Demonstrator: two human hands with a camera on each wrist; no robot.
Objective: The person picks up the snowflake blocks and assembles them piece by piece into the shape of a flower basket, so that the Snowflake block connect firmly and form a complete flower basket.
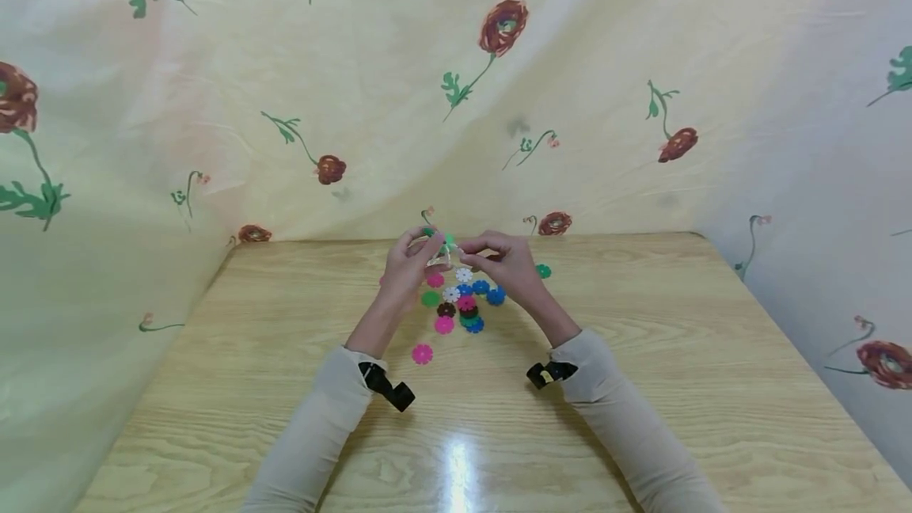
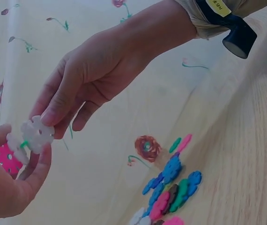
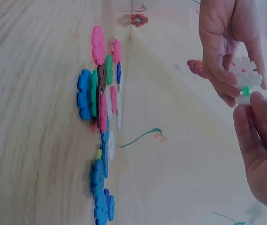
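Observation:
Both hands meet above the far part of the table, working on a small group of joined flower-shaped plastic discs. My left hand (image 1: 408, 262) grips the group, in which a green disc (image 1: 448, 242), a white disc (image 3: 245, 74) and a pink disc (image 2: 8, 158) show. My right hand (image 1: 507, 261) pinches another white disc (image 2: 38, 133) between thumb and finger, at the edge of the group. A bit of green shows between the white discs in both wrist views. The left fingers partly hide the group.
Below the hands, loose discs lie scattered on the wooden table (image 1: 285, 386): pink (image 1: 423, 354), blue (image 1: 495, 296), white, brown and green. One green disc (image 1: 544, 271) sits apart, right of the right wrist. A flowered cloth (image 1: 399, 101) hangs behind the table.

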